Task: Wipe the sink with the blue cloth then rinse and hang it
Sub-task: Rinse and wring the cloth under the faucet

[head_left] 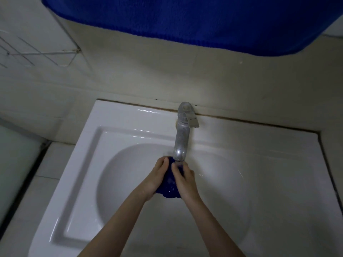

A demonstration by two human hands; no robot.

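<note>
Both hands, the left hand and the right hand, grasp the bunched blue cloth under the tap over the sink; soaked, it is probably soft, heavy and dripping, best gripped around the whole wad.

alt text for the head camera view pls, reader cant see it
A left hand and a right hand grip a bunched blue cloth just under the spout of a metal faucet, over a white sink. A wide blue fabric hangs across the top of the view, and a wire rack is fixed to the tiled wall at upper left.
</note>
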